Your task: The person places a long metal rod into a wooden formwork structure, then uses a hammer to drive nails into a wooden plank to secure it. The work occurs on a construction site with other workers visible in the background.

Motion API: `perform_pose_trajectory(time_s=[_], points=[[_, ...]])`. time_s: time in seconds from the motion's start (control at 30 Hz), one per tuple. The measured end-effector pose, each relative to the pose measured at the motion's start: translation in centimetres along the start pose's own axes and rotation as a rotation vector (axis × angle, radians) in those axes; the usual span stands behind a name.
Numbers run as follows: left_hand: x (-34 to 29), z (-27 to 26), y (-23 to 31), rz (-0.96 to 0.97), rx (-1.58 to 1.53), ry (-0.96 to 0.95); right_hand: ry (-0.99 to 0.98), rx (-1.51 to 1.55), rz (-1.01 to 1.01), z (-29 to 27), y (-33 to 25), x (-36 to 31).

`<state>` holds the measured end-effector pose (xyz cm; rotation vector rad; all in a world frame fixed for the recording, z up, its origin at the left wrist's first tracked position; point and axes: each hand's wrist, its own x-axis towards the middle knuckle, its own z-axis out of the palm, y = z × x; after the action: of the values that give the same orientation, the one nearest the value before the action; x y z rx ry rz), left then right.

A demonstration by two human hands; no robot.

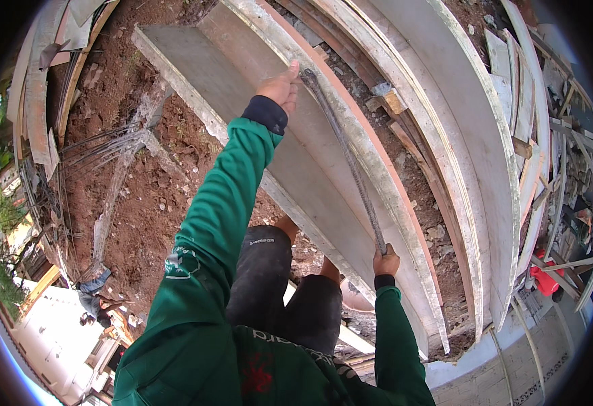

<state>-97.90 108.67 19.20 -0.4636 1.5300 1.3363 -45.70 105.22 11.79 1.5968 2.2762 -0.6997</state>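
Note:
In my right hand (386, 260) is the near end of a long, dark, ribbed steel bar (348, 150), with the fingers wrapped round it. The bar slants away to the far left, and its thicker, dark far end (308, 76) lies against the side wall of a long trough-shaped wooden form (205, 57). Close to that end, my left hand (279, 89) is stretched out over the form, apart from the bar by a small gap. One digit points up and the other fingers are partly hidden, so I cannot tell whether they touch the wood.
More long wooden forms (445, 101) lie alongside on the right, with timber scraps (396, 101) between them. Reddish soil (168, 169) and thin rods (100, 150) are on the left. Stacked boards (39, 101) stand far left; a red object (544, 281) lies far right.

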Motion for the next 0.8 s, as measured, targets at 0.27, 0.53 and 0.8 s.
perform_pose_trajectory(time_s=[0.27, 0.53, 0.8], points=[[1.0, 1.2, 1.1, 0.114, 0.065, -0.048, -0.022, 0.237, -0.041, 5.8, 1.6, 2.5], [-4.2, -5.1, -4.9, 0.341, -0.285, -0.002, -0.108, 0.219, -0.056, -6.1, -3.1, -5.0], [-11.4, -4.5, -12.4, 0.168, -0.612, -0.187, -0.149, 0.230, -0.167, -22.0, -9.9, -7.8]])
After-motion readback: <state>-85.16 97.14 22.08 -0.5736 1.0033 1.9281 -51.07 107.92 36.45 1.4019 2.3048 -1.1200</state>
